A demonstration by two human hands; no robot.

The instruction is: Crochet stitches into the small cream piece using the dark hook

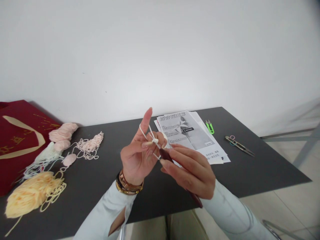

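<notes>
Nearest, the right hand [191,173] has its grip closed round a dark crochet hook [166,155], tip up at the white yarn [150,136]; the left hand [136,156] holds that yarn looped over its raised forefinger, grip pinching the small knot just beside the hook; farther on the bench [262,166] lie printed sheets [192,136], green snips [209,126] and, leftward, yarn heaps [32,193].

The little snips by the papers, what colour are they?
Bright green snips, seen in the head view, just right of the papers.
</notes>
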